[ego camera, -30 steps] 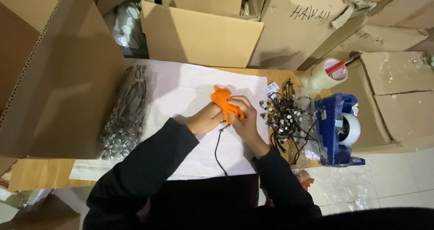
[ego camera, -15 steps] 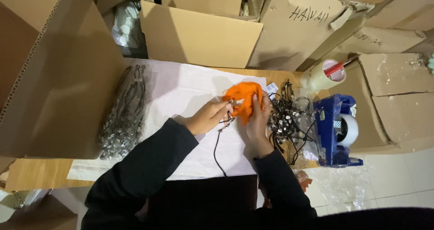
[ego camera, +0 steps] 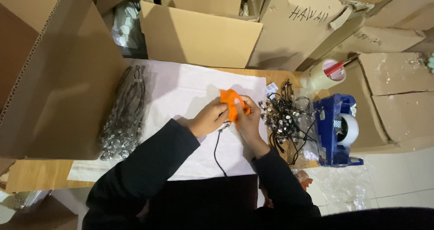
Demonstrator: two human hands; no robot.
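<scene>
Over the white sheet (ego camera: 181,90) on the counter, my left hand (ego camera: 209,118) and right hand (ego camera: 247,117) now pinch the orange cloth (ego camera: 230,104) folded smaller than before, its grip pressed on the cord (ego camera: 218,153), so wiping goes on.

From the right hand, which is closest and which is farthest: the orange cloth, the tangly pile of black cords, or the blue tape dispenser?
1. Orange cloth: held in the right hand.
2. Pile of black cords: just to its right.
3. Blue tape dispenser: farthest, beyond the cords at the table's right edge.
</scene>
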